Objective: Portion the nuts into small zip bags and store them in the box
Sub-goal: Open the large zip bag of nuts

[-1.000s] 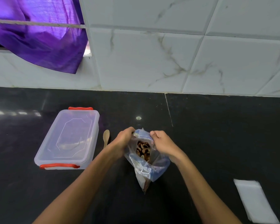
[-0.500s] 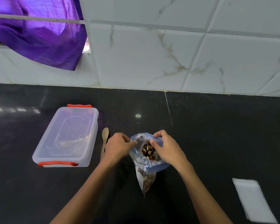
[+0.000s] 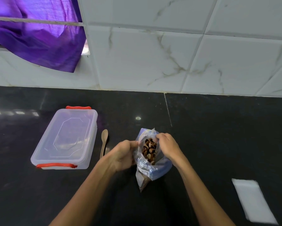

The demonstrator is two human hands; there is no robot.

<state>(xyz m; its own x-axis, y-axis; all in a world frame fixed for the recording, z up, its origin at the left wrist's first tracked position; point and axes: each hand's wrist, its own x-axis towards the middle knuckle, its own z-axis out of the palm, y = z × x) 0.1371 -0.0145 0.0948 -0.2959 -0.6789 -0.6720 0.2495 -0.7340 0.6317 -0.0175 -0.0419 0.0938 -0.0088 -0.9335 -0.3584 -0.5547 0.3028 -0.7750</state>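
Observation:
A clear blue-tinted bag of nuts [image 3: 151, 168] stands on the black counter, its mouth pulled apart so the brown nuts [image 3: 149, 148] show inside. My left hand [image 3: 123, 156] grips the bag's left edge and my right hand [image 3: 167, 145] grips its right edge. A clear plastic box [image 3: 67, 138] with red clips and its lid on sits to the left. Between the box and my left hand lies a wooden spoon [image 3: 104, 141]. A flat stack of small white zip bags [image 3: 252, 200] rests at the lower right.
The black counter [image 3: 218, 136] runs back to a white marble-tiled wall [image 3: 169, 54]. A purple cloth [image 3: 36, 38] hangs over the wall at the upper left.
Both hands have spread the mouth of the nut bag wider and shifted their grip on its rim. The view has tilted a little; the box and spoon have stayed put.

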